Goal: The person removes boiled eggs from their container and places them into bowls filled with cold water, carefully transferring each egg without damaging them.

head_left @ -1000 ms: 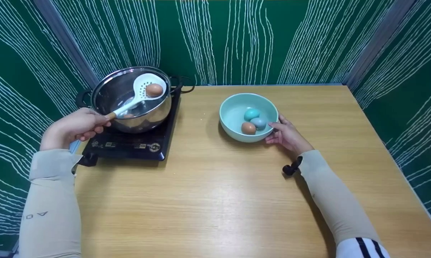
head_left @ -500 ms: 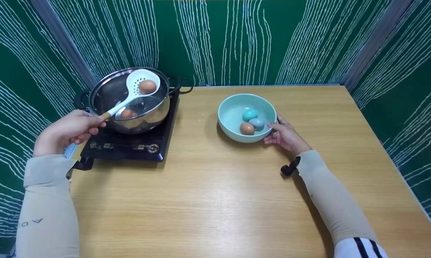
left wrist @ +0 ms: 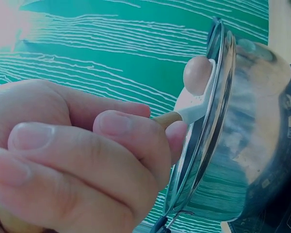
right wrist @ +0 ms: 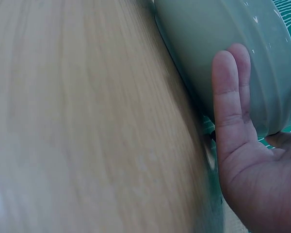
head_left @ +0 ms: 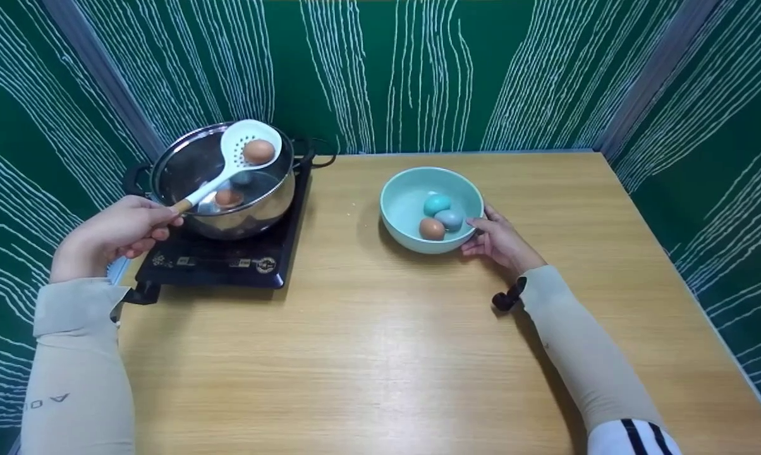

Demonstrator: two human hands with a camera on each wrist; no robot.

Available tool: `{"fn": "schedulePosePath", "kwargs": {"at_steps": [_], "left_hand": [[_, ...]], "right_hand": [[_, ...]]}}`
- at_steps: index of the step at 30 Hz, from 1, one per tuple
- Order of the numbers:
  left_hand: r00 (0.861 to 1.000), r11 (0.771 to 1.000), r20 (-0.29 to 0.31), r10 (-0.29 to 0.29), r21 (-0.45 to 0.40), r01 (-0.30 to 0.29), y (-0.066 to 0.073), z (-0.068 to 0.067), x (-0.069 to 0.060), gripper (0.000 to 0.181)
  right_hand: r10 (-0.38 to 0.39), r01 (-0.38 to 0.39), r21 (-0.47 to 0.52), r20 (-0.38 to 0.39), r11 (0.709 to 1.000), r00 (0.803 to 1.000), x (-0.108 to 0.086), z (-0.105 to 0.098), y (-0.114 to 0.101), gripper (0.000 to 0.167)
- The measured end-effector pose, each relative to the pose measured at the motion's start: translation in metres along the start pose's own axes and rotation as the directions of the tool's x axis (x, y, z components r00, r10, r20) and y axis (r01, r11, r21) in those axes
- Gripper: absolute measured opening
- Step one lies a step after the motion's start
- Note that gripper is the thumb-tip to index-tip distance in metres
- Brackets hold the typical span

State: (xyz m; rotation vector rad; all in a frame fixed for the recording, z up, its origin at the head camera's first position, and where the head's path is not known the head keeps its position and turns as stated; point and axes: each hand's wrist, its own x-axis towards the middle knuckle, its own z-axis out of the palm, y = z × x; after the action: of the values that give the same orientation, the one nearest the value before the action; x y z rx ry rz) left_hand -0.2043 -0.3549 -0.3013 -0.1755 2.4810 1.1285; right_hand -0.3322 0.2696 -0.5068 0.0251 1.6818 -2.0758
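Pinching the wooden handle point(head_left: 182, 205) of a white slotted spoon point(head_left: 219, 179) with the left hand point(head_left: 118, 234), just beside the near left rim of a steel pot point(head_left: 254, 218), with the other fingers curled in. Over the mouth of the pot, on the perforated head of the spoon, a brown egg point(head_left: 258, 151). Hard to tell any contact between spoon and rim. Inside the pot, below the spoon, a brown patch point(head_left: 229, 198), impossible to sort as another egg or a reflection. Under the pot, a black cooker point(head_left: 219, 268), with a printed front panel on the near side of the pot. To the right of the pot, well apart, a pale green bowl point(head_left: 406, 189) on the wooden table point(head_left: 380, 335), with a teal egg point(head_left: 437, 204), a pale blue egg point(head_left: 449, 220) and a second brown egg point(head_left: 432, 229) bunched together inside, the pale blue one farthest from the pot. Gripping the bowl on the side away from the pot with the right hand point(head_left: 497, 239), thumb over the rim and fingers outside; in the right wrist view, two fingers point(right wrist: 226, 92) straight and close together alongside the outer wall. Behind the pot, a green wall point(head_left: 368, 76) with white streaks.
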Motion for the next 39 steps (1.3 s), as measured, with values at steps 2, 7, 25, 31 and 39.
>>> {"fn": "schedulePosePath", "kwargs": {"at_steps": [2, 7, 25, 31, 39], "left_hand": [[1.0, 1.0, 0.004, -0.002, 0.002, 0.002, 0.001, 0.0, 0.0, 0.041], [1.0, 1.0, 0.008, -0.001, -0.007, 0.001, 0.004, 0.001, 0.0, 0.042], [0.998, 0.998, 0.008, 0.058, -0.016, -0.057, 0.027, 0.01, 0.006, 0.042], [0.997, 0.997, 0.006, 0.071, -0.029, -0.071, 0.038, 0.016, 0.011, 0.043], [0.995, 0.995, 0.025, 0.1, -0.022, -0.1, 0.057, 0.029, 0.019, 0.042]], "right_hand": [[0.001, -0.001, -0.006, -0.004, 1.0, 1.0, 0.0, 0.0, 0.0, 0.083], [0.003, -0.003, -0.023, -0.008, 1.0, 1.0, -0.001, 0.001, 0.0, 0.08], [0.008, -0.008, -0.007, -0.009, 1.0, 1.0, -0.004, 0.002, -0.002, 0.08], [0.011, -0.012, -0.011, -0.004, 1.0, 1.0, -0.004, 0.002, -0.003, 0.08], [0.026, -0.026, -0.021, -0.012, 0.999, 1.0, -0.005, 0.001, -0.004, 0.081]]}}
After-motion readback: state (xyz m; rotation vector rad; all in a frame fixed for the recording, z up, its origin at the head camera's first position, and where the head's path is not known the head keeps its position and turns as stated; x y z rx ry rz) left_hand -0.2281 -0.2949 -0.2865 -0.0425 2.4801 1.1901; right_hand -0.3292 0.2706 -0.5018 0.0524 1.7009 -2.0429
